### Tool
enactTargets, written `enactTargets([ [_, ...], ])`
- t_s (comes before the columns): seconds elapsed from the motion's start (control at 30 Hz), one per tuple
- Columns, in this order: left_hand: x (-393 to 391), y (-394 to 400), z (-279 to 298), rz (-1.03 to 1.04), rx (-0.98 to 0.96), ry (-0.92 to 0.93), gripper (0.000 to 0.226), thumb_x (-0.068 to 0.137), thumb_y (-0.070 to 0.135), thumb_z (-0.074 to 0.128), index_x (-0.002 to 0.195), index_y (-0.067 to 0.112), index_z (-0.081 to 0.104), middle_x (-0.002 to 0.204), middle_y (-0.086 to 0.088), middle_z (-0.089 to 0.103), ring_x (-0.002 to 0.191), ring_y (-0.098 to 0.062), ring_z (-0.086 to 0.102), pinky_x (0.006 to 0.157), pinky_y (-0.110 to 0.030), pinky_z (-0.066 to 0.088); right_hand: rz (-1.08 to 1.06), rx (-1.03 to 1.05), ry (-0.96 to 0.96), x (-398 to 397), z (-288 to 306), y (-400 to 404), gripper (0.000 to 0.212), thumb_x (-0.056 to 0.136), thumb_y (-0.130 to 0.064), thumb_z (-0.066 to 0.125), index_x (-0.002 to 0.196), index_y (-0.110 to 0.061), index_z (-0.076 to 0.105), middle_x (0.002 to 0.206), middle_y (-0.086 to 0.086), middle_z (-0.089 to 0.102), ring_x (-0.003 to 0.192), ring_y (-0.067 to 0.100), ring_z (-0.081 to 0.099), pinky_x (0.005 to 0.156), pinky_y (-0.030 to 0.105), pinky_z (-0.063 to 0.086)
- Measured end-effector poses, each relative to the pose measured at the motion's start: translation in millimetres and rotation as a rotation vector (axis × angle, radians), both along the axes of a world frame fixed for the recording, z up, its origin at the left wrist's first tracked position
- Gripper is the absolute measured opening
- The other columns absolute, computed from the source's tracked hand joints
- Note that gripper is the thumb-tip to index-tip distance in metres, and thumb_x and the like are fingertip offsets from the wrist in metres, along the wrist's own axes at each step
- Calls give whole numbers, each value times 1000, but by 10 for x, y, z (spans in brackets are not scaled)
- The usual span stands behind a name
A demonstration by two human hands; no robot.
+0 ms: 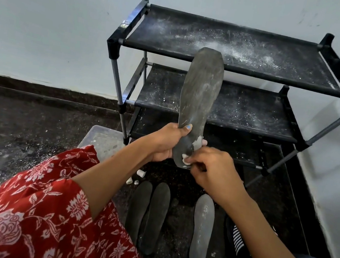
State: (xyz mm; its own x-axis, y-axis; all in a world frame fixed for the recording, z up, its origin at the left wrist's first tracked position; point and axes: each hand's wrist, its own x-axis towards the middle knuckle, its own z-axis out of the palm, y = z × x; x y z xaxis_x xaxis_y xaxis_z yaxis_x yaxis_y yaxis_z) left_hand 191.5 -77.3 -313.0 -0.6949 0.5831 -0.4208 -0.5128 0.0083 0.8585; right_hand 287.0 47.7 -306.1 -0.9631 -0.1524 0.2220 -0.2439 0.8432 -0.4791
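The left grip (167, 141) is clenched around the lower third of a dark grey insole (202, 89), thumb across the face and fingertips showing past the far edge, so the insole stands nearly upright at the centre of the frame. The right grip (214, 169) pinches a small white wad (186, 159) and presses it to the heel end, just below the left thumb. Another whitish patch sits on the heel edge above it; whether that is residue or worn lining cannot be told.

The insole looks thin, light and bendy, with a dusty, streaked face. Held only at the heel, the long toe end would likely flop under rubbing, so a hold nearer the middle, pinched across the width, should steady it better. The powdery film may make it somewhat slippery.

Behind it, in the upper right of the frame, stands a black shoe rack (122, 32), its fabric shelves sprinkled with white powder (222, 45). On the dark floor (32, 118) at lower centre lie three more insoles (157, 216), side by side, with small white caps (141, 173) just above them. A clear plastic box (100, 140) sits to the left of centre, and red printed cloth (40, 208) fills the lower left.
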Motion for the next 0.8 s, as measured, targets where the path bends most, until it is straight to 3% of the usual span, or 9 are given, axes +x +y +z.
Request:
enactTargets([
  [0.1, -14, -7, -28, 6, -31, 3, 34, 104, 25, 30, 102, 5, 58, 104, -10, 71, 94, -24, 69, 85, -40, 55, 80, 34, -151, 14, -2, -7, 18, 72, -5, 66, 81, -16, 76, 86, -4, 72, 82, 12, 66, 78, 30, 53],
  [0.2, -7, 0, -12, 17, -22, 2, 34, 104, 24, 32, 99, 4, 59, 97, -9, 72, 85, -20, 71, 77, -35, 58, 41, -76, -70, 6, 39, 9, 15, 68, -3, 69, 75, -15, 76, 78, -4, 71, 72, 10, 64, 72, 26, 53],
  [0.3, -5, 9, 12, 21, -38, 9, 33, 103, 24, 33, 98, 4, 59, 93, -9, 70, 68, -14, 70, 61, -26, 58, -1, -60, 60, 6, 44, -6, 18, 69, 2, 69, 80, -11, 76, 82, 1, 71, 79, 17, 64, 74, 27, 52],
  [0.43, -5, -12, -13, -1, -21, -1, 34, 104, 24, 31, 103, 3, 57, 105, -9, 70, 88, -21, 70, 80, -36, 57, 37, 33, -58, 5, -9, -52, 19, 75, -2, 65, 88, -12, 75, 92, 2, 71, 90, 19, 64, 81, 36, 52],
  [0.57, -25, -28, -43, -17, -74, 34, 36, 104, 27, 31, 104, 5, 59, 106, -9, 71, 94, -23, 69, 84, -38, 56, 10, -8, -186, -3, 9, 23, 14, 71, -8, 69, 77, -19, 76, 80, -6, 73, 73, 7, 65, 74, 25, 54],
  [0.67, -23, -8, -48, -6, -93, 39, 33, 103, 27, 35, 99, 8, 61, 93, -4, 73, 79, -15, 71, 75, -34, 58, -89, -139, -38, -29, 47, 73, 14, 72, -5, 70, 79, -16, 76, 79, -4, 70, 69, 7, 62, 69, 21, 49],
  [0.8, 24, 36, -62, -32, -85, 34, 31, 102, 26, 37, 94, 10, 62, 75, 0, 73, 70, -12, 71, 66, -31, 57, -168, -117, 229, -94, 53, 63, 18, 76, 3, 66, 90, -4, 74, 89, 7, 70, 83, 21, 62, 78, 32, 52],
])
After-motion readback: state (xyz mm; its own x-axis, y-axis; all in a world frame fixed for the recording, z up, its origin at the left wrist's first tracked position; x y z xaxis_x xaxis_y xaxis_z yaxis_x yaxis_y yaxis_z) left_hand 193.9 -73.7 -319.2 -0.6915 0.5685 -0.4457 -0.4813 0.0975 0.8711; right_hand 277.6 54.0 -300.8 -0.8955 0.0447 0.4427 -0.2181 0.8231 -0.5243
